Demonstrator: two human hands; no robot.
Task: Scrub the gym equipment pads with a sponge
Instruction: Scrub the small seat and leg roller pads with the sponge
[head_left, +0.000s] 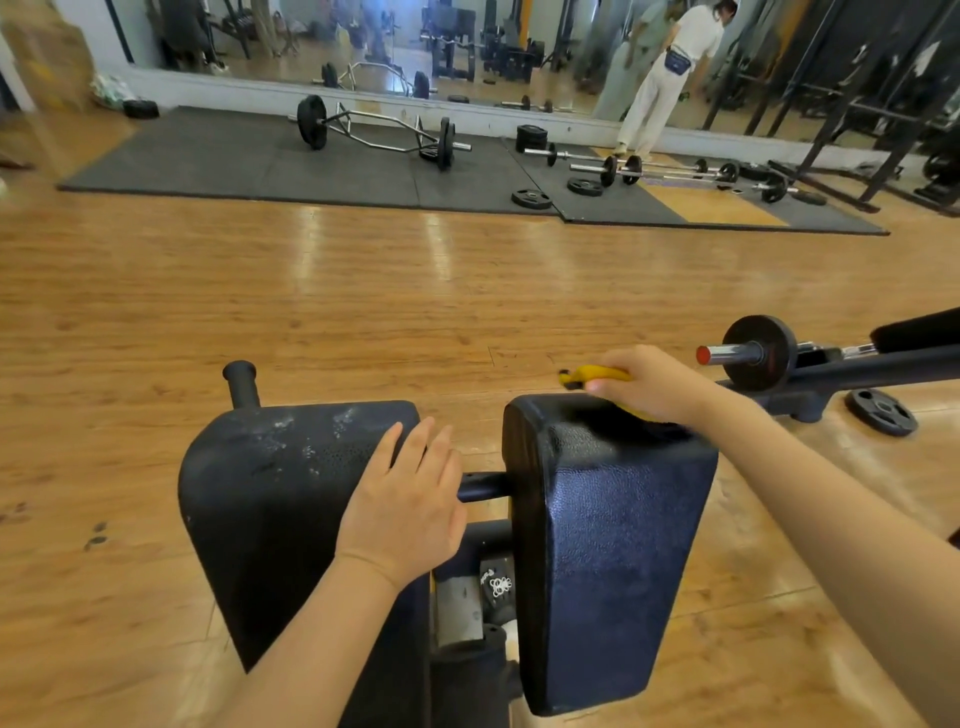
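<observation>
Two black padded cushions stand side by side on a machine below me. The left pad (270, 493) is scuffed with pale marks near its top. My left hand (410, 499) lies flat on its right side, fingers spread, holding nothing. The right pad (613, 545) is smoother and shiny. My right hand (649, 384) presses a yellow sponge (597, 375) against the far top edge of the right pad; only the sponge's left end shows past my fingers.
A metal bar (483, 486) joins the pads. A loaded lever arm with a plate (761, 353) sticks out at the right, and a loose plate (880, 411) lies under it. Barbells (379, 132) rest on mats ahead. A person (665, 78) stands by the mirror.
</observation>
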